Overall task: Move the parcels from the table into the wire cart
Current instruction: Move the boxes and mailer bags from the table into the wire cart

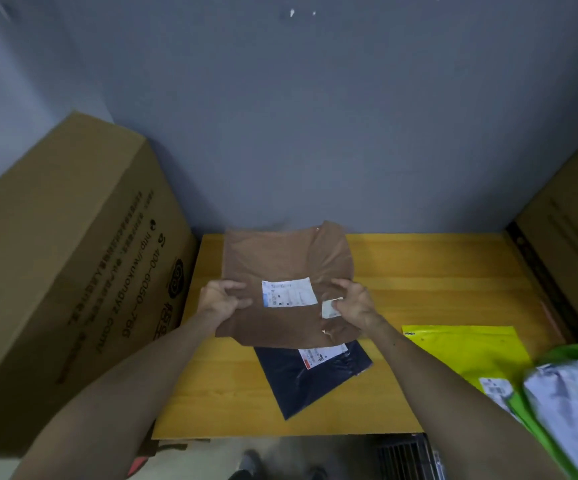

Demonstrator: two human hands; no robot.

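A brown plastic parcel (280,258) with a white label is held up over the yellow wooden table (419,271). My left hand (220,299) pinches its left edge and my right hand (353,301) grips its right edge beside a small white tag. Under it a dark navy parcel (308,379) with a white label lies flat on the table. A yellow-green parcel (467,351) lies at the right. At the lower right, a green parcel (571,351) and a pale grey parcel (571,400) overlap. A bit of dark wire cart (405,452) shows below the table's front edge.
A large cardboard box (73,258) stands against the table's left side. Another cardboard box (571,202) closes off the right side. A grey wall runs behind the table. Shoes show on the floor at the bottom.
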